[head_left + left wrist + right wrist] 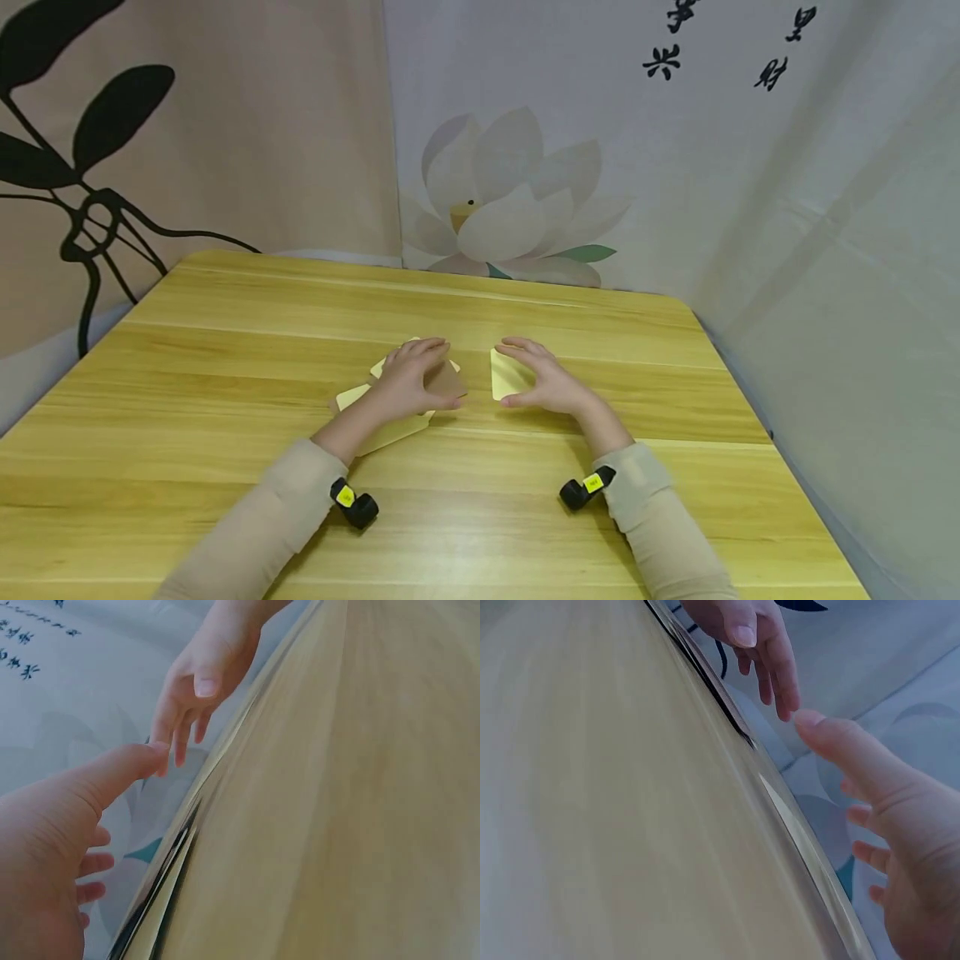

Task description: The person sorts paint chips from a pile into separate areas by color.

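My left hand [401, 387] hovers over a loose spread of flat cards with pale yellow and brownish faces. A brown-faced card [447, 382] shows between its thumb and fingers, and a yellow card [393, 433] sticks out below the wrist. Across a small gap, my right hand [551, 385] is over a single pale yellow card [507, 375] with rounded corners. Thumb and fingers of both hands are spread apart in loose curves facing each other. Both wrist views show the hands above the table, with the cards [705, 675] seen edge-on and nothing gripped.
The wooden table [480, 517] has rounded far corners. Behind it hangs a pale curtain [517, 50] printed with a lotus and dark characters; black leaf shapes mark the left part. A small black camera is strapped to each wrist.
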`<state>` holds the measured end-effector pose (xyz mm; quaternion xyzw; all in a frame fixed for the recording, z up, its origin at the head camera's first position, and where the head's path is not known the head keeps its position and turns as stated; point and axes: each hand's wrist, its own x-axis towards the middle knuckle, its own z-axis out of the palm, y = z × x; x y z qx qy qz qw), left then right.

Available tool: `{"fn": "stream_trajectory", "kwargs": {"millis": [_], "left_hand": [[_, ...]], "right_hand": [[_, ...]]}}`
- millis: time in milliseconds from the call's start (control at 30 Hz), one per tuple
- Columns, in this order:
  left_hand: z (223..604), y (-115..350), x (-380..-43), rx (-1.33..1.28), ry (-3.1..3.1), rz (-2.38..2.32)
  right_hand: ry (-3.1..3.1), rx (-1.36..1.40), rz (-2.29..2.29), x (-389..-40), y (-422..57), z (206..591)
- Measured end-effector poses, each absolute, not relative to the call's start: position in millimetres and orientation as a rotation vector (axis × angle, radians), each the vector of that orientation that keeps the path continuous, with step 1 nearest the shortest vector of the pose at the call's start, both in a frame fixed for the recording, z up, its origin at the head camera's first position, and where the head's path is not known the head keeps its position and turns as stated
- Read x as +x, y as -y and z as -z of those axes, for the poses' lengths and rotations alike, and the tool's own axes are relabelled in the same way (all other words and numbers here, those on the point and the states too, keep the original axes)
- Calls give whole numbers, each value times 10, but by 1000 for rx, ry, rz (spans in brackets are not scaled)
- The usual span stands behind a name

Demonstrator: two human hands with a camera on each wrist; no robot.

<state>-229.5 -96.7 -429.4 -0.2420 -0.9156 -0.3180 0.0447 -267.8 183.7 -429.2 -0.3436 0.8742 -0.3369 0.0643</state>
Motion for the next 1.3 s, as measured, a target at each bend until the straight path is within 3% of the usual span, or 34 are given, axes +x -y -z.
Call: {"fn": "stream_trajectory", "kwargs": {"millis": [667,1300], "left_hand": [[4412,1470,-2113,-592,2842,902],[4376,1522,-2074,-563,2923,872]], "right_hand": [[-2568,-1151,874,-2797,-1153,4346],[-2576,-1158,722,-2865,-959,4351]]}}
